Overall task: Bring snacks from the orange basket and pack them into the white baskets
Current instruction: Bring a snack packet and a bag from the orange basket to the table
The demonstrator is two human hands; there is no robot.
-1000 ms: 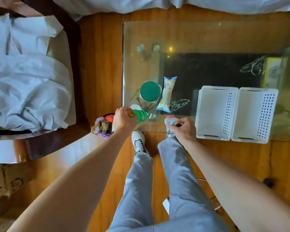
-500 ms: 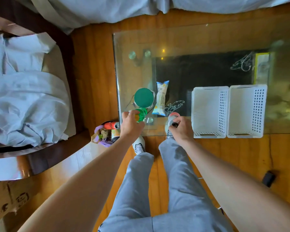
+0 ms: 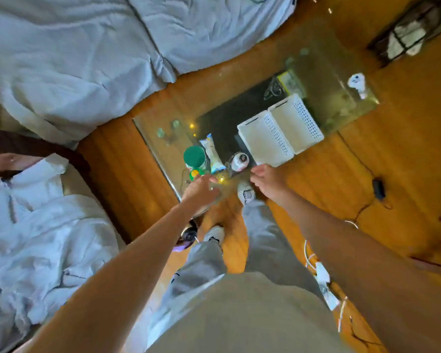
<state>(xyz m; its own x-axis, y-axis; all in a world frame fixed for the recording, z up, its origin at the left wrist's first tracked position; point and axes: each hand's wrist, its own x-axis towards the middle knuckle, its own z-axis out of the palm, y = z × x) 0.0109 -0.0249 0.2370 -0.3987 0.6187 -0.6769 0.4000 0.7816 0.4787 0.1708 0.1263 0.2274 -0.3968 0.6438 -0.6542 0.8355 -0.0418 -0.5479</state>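
Two white baskets (image 3: 265, 140) (image 3: 299, 121) stand side by side on the glass table (image 3: 155, 138), both looking empty. Near the table's front edge stand a green-lidded canister (image 3: 194, 156), a small green and yellow bottle (image 3: 195, 173), a blue and white snack packet (image 3: 212, 155) and a pink and white can (image 3: 239, 161). My left hand (image 3: 201, 189) hovers just short of the small bottle, fingers straight, holding nothing. My right hand (image 3: 268, 180) is beside the can, loosely curled and empty. My left forearm mostly hides the snack basket (image 3: 186, 239) on the floor.
White bedding (image 3: 74, 59) lies beyond the table on the left. A seat with a crumpled white cloth (image 3: 36, 225) is at my left. Cables, a white plug (image 3: 322, 272) and a black adapter (image 3: 378, 188) lie on the wooden floor at right. A small white object (image 3: 356, 82) sits at the table's far corner.
My left hand has let go of the green bottle and my right hand of the can; both now stand on the glass. The hands have drawn back, and the view has swung and tilted.
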